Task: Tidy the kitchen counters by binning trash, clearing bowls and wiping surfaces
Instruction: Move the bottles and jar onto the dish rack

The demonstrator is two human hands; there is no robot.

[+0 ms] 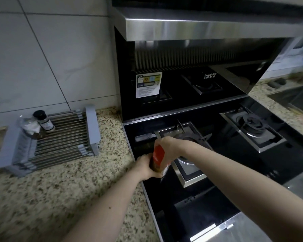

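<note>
So you've got both hands on that red-labelled packet (158, 158) right at the front-left edge of the black glass stove (234, 172) — your left hand (146, 167) is wrapped around its lower part from the counter side, and your right hand (167, 144) is closed over the top end. It's blurry, so what kind of package it is I honestly can't tell, just red on the upper half and something brownish lower down. It sits upright-ish, tilted a little, just in front of the near burner (187, 137), with the second burner (252, 126) well off to the right. Over on the speckled granite counter (59, 189) to your left there's a grey roll-up drying rack (59, 137) against the tiled wall, and on its back corner a dark-capped spice jar (44, 121) stands next to a crinkly clear bag (29, 127) — those two are touching or near enough. The steel range hood (199, 27) hangs over the stove.
</note>
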